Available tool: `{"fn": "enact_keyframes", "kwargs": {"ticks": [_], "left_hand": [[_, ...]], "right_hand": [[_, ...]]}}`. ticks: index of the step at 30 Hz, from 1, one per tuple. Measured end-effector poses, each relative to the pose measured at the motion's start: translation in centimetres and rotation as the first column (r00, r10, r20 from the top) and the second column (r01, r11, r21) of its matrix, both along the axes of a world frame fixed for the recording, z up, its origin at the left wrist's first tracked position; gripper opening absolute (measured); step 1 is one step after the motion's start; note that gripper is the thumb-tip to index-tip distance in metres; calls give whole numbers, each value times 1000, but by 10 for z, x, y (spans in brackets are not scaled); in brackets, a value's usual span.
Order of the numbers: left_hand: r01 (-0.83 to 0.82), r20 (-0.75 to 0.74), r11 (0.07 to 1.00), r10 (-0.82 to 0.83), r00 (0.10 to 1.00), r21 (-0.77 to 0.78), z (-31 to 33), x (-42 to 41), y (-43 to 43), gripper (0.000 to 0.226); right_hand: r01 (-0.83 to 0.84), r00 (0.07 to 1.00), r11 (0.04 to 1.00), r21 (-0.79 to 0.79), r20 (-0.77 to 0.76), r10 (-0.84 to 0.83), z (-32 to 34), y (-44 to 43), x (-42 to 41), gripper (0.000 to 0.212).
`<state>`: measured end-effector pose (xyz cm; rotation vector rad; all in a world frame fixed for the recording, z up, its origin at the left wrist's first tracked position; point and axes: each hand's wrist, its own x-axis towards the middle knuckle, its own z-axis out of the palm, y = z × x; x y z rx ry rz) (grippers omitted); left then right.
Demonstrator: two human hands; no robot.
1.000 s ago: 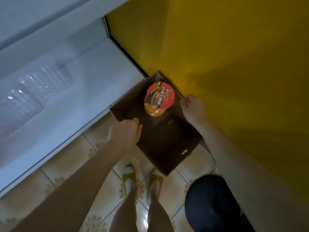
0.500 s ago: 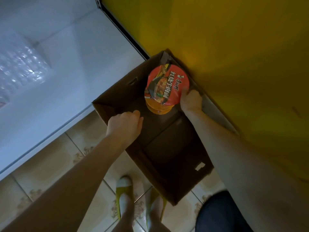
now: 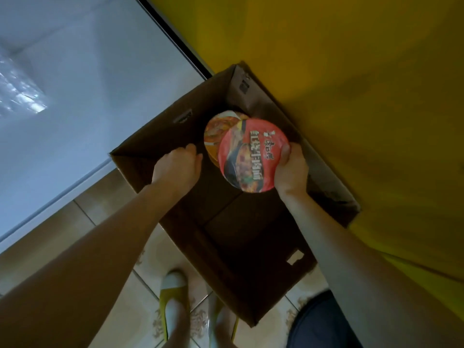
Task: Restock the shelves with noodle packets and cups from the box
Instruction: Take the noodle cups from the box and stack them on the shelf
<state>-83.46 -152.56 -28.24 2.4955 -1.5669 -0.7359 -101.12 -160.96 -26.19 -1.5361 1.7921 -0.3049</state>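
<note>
Broadly, a yellow wall (image 3: 351, 71) runs along the far right side of the open cardboard box (image 3: 155, 131), touching or nearly touching it. A white shelf surface (image 3: 88, 96) lies left of the box. The box sits on tiled floor (image 3: 113, 197), its flaps open and its dark bottom bare towards the near end. Inside the box, at its far end, is a noodle cup (image 3: 253, 159), tilted with its red lid facing up. The right hand (image 3: 291, 169) grips the cup's right edge, thumb on the lid. The left hand (image 3: 178, 167) is inside the box just left of the cup, fingers curled; whether they hold anything cannot be told. Yellow shoes (image 3: 173, 297) stand on the floor beside the box's near corner.
</note>
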Motion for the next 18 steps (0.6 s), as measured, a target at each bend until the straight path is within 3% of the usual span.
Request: {"fn": "enact_keyframes", "kwargs": {"ticks": [6,13,18], "left_hand": [[-159,-120,987,157,980,-7,-32,-14,-32,35],[-316,-186,941,334,924,122,-72,-20,-54,55],[-399,-283,911,411,867,101,-91,-23,-58,49]], "right_hand": [[-112,990,994,10,-80,113,-14,33,-41,42],[-203,966,972,122,-138,219,-46,57,-64,44],[-232,954,956,178,-150,259,-62,62,-69,43]]}}
